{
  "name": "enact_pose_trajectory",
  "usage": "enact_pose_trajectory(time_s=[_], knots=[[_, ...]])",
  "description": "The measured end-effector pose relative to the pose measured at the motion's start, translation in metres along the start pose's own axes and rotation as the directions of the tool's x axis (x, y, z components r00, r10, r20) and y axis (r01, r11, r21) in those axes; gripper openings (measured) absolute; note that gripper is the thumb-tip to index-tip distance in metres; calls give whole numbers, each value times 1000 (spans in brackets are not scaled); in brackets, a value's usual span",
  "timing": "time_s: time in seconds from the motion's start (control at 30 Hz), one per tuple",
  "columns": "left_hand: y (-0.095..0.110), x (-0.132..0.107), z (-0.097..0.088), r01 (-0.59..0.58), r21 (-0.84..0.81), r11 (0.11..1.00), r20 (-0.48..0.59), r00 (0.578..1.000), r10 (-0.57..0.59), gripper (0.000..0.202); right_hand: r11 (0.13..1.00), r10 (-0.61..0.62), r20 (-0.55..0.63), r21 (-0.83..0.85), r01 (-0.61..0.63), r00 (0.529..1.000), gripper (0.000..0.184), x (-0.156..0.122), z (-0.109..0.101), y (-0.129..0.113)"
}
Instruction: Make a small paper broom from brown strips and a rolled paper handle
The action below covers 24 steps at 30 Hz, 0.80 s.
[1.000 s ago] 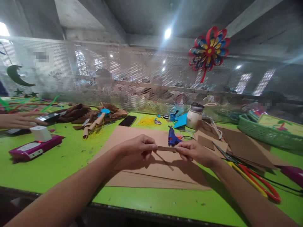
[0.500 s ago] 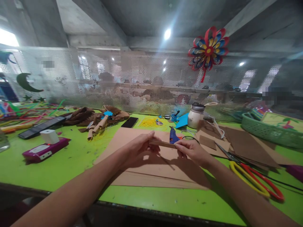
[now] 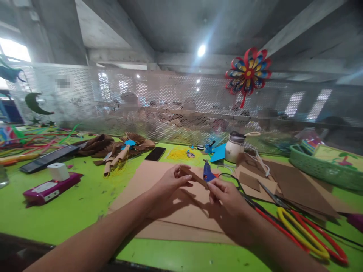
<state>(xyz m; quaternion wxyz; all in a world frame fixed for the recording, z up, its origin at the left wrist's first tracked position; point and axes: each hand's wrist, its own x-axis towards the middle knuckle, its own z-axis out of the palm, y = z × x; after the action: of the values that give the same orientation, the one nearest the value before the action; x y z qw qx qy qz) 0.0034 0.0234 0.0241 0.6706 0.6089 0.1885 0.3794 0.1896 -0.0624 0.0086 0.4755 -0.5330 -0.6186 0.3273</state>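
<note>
A narrow folded strip of brown paper [image 3: 195, 176] is held between both hands above large brown paper sheets [image 3: 147, 177] on the green table [image 3: 82, 196]. My left hand [image 3: 170, 183] pinches the strip's left end with fingers closed. My right hand [image 3: 224, 196] pinches its right end, closer to me. A blue glue gun [image 3: 208, 173] lies just behind the strip.
Red and yellow scissors [image 3: 300, 226] lie right of my right hand, beside more brown paper pieces [image 3: 295, 185]. A white jar [image 3: 235, 145], a phone [image 3: 155, 153], a green basket [image 3: 323, 166], a purple case [image 3: 51, 187] with a white box and rolled brown paper fans [image 3: 119, 151] surround the sheets.
The strip has tilted, its right end now lower and nearer me as my right hand pulled back. The other person's hand at the far left is gone from view.
</note>
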Motion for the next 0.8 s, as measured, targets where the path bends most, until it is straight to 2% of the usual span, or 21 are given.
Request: enact_pose_trajectory(time_s=[0.2,0.33,0.47,0.63,0.8], knots=[[0,3,5,42,-135,990,-49,998,-49,38,979,143,72,136,-152,987,30,-10,13,-2],[-2,3,4,102,-209,973,-60,991,-117,36,970,164,117,162,-181,980,31,-10,13,-1],[-1,1,8,152,-187,970,20,988,-151,21,962,168,144,190,-194,975,31,-10,11,0],[1,-2,13,189,-137,972,99,979,-176,23,955,156,136,231,-185,978,31,-9,14,-4],[-3,1,10,174,-80,982,113,980,-164,20,929,158,196,303,-213,968,31,-7,15,-4]])
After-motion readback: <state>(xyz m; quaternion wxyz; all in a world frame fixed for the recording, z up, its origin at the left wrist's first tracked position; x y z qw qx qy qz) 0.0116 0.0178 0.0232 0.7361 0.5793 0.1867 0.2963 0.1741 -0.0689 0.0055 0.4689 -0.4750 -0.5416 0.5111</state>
